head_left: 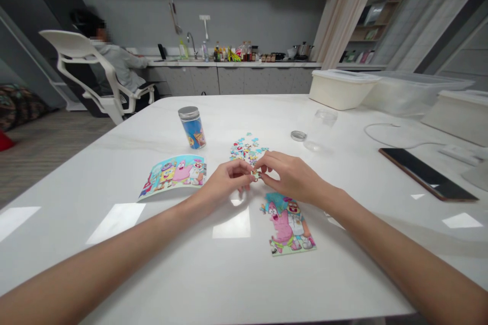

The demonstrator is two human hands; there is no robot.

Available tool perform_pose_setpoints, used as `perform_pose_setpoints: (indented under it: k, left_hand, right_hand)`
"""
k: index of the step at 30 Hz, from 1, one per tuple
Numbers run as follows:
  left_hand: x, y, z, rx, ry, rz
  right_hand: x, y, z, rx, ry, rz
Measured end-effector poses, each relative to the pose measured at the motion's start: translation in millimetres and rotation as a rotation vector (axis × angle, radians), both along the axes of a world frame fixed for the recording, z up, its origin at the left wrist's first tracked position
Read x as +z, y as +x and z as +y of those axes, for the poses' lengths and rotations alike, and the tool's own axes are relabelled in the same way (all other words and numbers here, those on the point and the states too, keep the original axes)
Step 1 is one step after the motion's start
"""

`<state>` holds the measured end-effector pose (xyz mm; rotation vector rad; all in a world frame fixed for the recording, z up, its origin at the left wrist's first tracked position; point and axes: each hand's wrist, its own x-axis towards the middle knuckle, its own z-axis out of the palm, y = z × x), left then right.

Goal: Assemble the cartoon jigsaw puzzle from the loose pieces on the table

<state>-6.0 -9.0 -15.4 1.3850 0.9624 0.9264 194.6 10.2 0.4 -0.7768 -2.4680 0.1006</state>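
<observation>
Between my fingertips, above the white table, is a small pale jigsaw puzzle piece (255,175). My left hand (231,179) pinches it from one side and my right hand (284,172) pinches it from the other. Just beyond the hands lies a loose heap of jigsaw pieces (246,150), partly hidden by my fingers. Nearer to me, below my right hand, a joined section of the puzzle (287,226) lies flat, with a pink starfish figure on it. Left of my left hand rests a curled picture sheet (177,173) with cartoon figures.
A lidded jar (192,128) stands behind the picture sheet. To the right are a clear jar (320,129), its metal lid (298,135), a phone (425,172), a cable and storage boxes (341,90). A person (118,63) sits on a white chair at far left.
</observation>
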Motion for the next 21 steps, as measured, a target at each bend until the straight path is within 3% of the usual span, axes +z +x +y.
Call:
perform_pose_setpoints:
  k: [10, 21]
  left_hand:
    - [3.6, 3.0, -0.6, 0.007, -0.038, -0.051]
    - [2.8, 1.9, 0.2, -0.001, -0.02, -0.021]
  right_hand:
    - [-7.0, -0.5, 3.6, -0.015, -0.03, -0.035]
    - [-0.6, 3.7, 4.4, -0.023, -0.15, -0.08]
